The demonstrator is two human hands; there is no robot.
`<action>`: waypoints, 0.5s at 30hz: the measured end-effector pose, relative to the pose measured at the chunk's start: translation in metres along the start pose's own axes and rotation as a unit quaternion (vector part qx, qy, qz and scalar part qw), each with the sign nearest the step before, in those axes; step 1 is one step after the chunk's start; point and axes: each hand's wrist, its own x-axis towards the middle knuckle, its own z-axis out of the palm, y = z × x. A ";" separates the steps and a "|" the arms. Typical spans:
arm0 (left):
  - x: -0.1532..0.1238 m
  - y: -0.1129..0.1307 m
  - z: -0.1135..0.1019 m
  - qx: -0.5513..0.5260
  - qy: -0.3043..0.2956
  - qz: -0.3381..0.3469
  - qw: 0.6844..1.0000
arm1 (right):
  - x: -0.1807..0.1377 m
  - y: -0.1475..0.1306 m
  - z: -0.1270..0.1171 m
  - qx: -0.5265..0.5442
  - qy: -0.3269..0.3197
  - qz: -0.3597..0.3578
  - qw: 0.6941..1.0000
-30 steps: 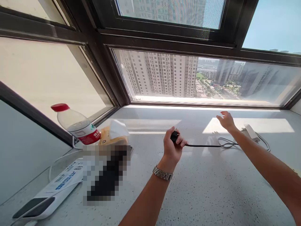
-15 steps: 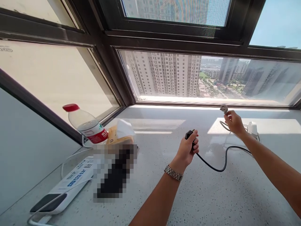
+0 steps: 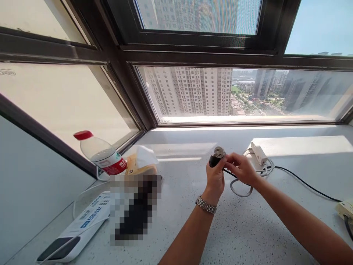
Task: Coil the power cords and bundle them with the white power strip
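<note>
My left hand, with a metal watch on the wrist, grips a black connector at the end of a black cable. My right hand holds a white plug right against that connector, above the speckled sill. The two hands touch at the middle of the view. A white cable loops down from the plug and back to a white adapter lying just behind my right hand.
At the left stand a red-capped water bottle, a tissue pack, a blurred dark object and a white box. A beige socket block lies at the right edge. Dark window frames enclose the sill.
My right hand picked up the white plug at the far right and carried it left to the black connector. My left hand stayed shut on the connector and rose slightly.
</note>
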 end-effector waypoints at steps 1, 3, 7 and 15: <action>0.001 0.001 0.000 -0.004 0.005 0.009 1.000 | 0.000 0.001 -0.002 0.018 -0.003 -0.004 1.000; 0.000 0.007 0.003 -0.008 0.001 0.022 1.000 | -0.001 0.004 -0.009 0.041 -0.015 0.000 0.999; -0.005 0.035 0.011 -0.027 -0.061 0.046 0.997 | -0.010 0.013 -0.029 -0.008 -0.165 0.127 0.978; -0.012 0.144 0.002 -0.153 -0.018 0.163 0.974 | -0.047 0.037 -0.093 -0.260 -0.248 0.198 0.912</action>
